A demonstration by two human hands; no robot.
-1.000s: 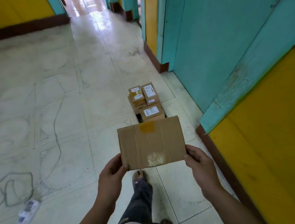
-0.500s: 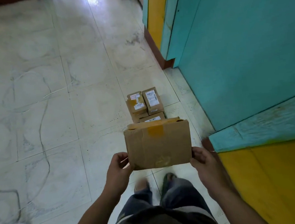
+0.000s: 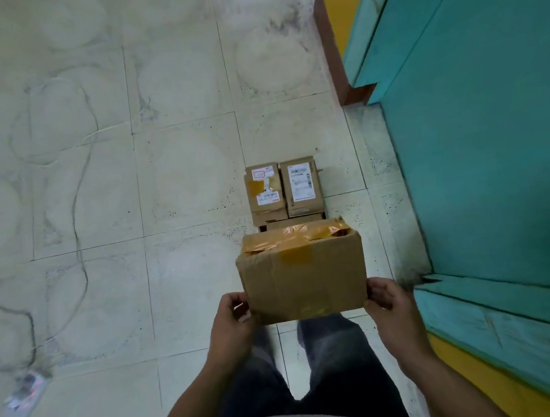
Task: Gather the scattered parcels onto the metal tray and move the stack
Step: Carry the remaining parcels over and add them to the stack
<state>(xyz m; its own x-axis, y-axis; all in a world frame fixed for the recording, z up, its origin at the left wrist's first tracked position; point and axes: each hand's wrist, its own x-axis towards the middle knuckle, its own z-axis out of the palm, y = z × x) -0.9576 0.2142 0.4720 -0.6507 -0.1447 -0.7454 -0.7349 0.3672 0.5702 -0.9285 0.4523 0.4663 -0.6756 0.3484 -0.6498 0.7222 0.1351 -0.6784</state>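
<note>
**Head view.** A person standing on the pale tiled floor [image 3: 181, 183] of a corridor carries a cardboard parcel [image 3: 301, 279] toward a small heap of boxes set down near a teal wall [image 3: 477, 140]. The left hand [image 3: 232, 325] and the right hand [image 3: 392, 307] grip the parcel at its two lower near corners, one hand on each side, with the fingers curled round the edges. To my eye this is the steadiest way to carry a box this wide and to lower it flat.

The parcel is held roughly level, clear of the floor, out in front of the person's dark trousers [image 3: 333, 362]. Glossy orange-brown tape [image 3: 294, 236] seals its top seam and is crumpled toward the far right corner. What is inside cannot be seen.

Just beyond the carried parcel, two labelled parcels [image 3: 282, 187] lie on the floor side by side, touching, with their labels up. They sit on at least one more box, whose edge shows beneath them. Packed this close, they seem to offer a flat top for the next box.

The metal tray is presumably under the heap, but only a dark sliver shows at its base and I cannot be sure of it. By the look of things, gathering is well along and this parcel goes on next. Moving the stack has not yet begun.

At lower left, a blurred power strip [image 3: 27, 389] and a thin cable [image 3: 76, 192] lie on the tiles, well apart from the parcels.
</note>
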